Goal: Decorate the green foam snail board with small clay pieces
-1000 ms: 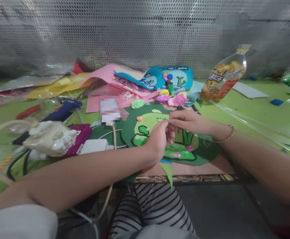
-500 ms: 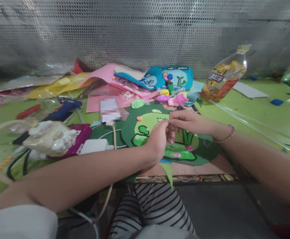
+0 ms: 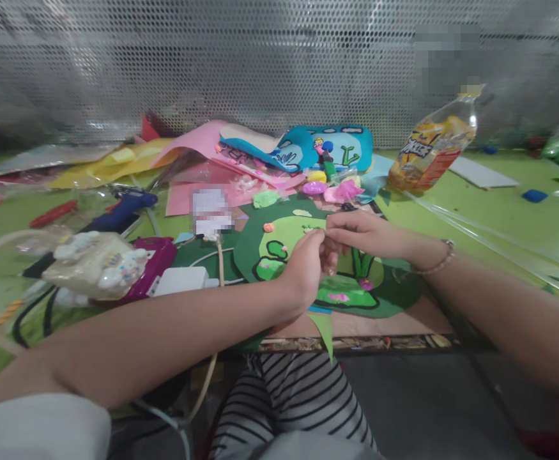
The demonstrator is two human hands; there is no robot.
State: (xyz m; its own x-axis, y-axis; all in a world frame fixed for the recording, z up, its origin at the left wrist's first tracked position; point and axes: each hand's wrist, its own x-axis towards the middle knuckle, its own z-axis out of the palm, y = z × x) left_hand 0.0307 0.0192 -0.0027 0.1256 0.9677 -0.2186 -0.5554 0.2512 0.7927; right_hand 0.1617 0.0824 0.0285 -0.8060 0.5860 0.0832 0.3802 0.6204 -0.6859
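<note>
Over a dark green paper picture (image 3: 398, 294), decorated with green and pink clay shapes, my two hands meet at the fingertips. My left hand (image 3: 308, 262) is closed, its thumb and fingers pressed together. My right hand (image 3: 360, 233) is pinched against it from the right. Whatever lies between the fingers is too small or hidden to make out. Below the hands a green clay patch (image 3: 346, 294) with a pink shape is on the picture, and a purple clay flower (image 3: 366, 284) sits at its right. An orange clay ball (image 3: 269, 227) lies near the upper left.
Lumps of purple (image 3: 314, 188), pink (image 3: 345, 190) and light green clay (image 3: 266, 199) lie behind the picture. A snack bag (image 3: 432, 147) leans at the right. On the left are a decorated case (image 3: 99, 265), a white charger (image 3: 182, 281), cables and a blue glue gun (image 3: 126, 208).
</note>
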